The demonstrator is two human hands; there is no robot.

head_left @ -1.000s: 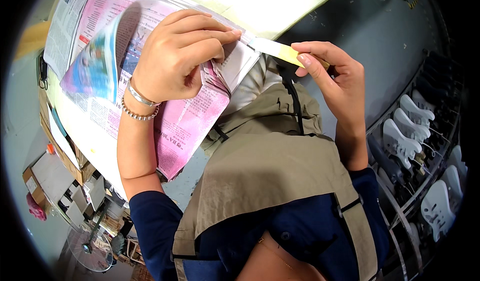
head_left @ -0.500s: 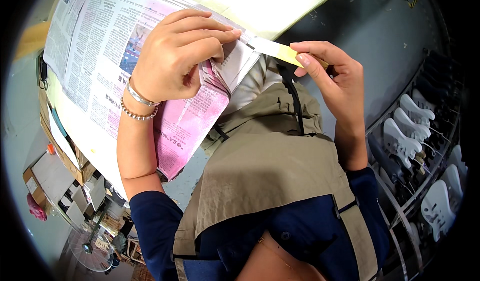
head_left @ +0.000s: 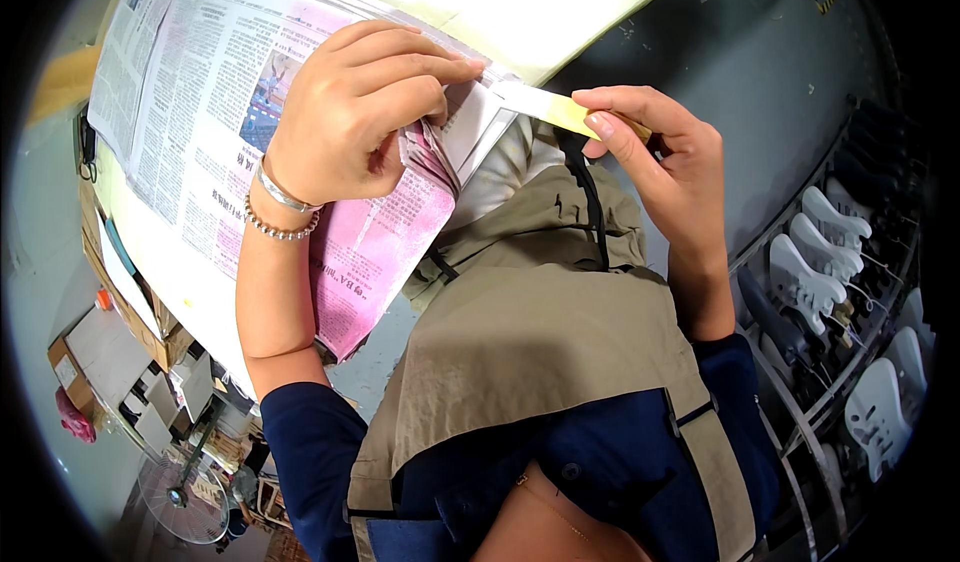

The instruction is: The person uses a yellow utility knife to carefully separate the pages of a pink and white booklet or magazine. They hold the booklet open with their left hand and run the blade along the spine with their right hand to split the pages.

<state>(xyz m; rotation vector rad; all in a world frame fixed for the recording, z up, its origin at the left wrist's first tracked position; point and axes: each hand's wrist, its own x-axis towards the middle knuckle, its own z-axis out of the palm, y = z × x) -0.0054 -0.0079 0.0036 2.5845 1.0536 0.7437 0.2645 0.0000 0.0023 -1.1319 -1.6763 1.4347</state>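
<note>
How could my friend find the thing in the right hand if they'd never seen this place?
Find the big pale table at the top, then the newspaper spread on it under the left hand. By the newspaper's right-hand corner, the right hand pinches a narrow flat strip. Its bright yellow part, turning white toward the newspaper, sets it apart from the printed, pink-tinted pages.

The hands [head_left: 655, 147] touch newspaper [head_left: 195, 112] and pinch a yellow-white strip [head_left: 553, 110]
</note>
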